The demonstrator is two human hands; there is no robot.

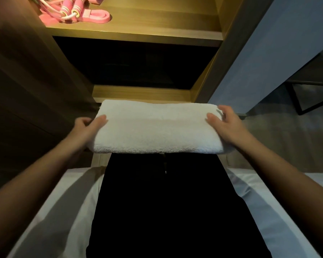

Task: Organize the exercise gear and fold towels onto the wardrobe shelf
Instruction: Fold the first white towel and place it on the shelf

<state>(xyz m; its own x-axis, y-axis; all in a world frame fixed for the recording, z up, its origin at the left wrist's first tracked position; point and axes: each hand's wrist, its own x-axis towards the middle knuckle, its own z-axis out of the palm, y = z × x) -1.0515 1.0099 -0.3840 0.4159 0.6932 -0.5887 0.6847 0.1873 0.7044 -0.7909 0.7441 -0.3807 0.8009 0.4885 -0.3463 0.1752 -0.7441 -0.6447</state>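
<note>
Head view: left hand [86, 127] and right hand [229, 125], well apart, grip the ends of the folded white terry towel [157, 129] below the lit wooden wardrobe shelf [157, 21]; lifting it level should keep the fold intact.

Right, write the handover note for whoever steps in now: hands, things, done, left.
Left hand holds the left end of the towel; right hand holds the right end.
Towel is folded, level, in front of the wardrobe, not yet shelved.
Skipping rope and pink band lie on the lit shelf, at its left.
Done: gear shelved, this towel folded.
Left: set the towel on the shelf.
</note>
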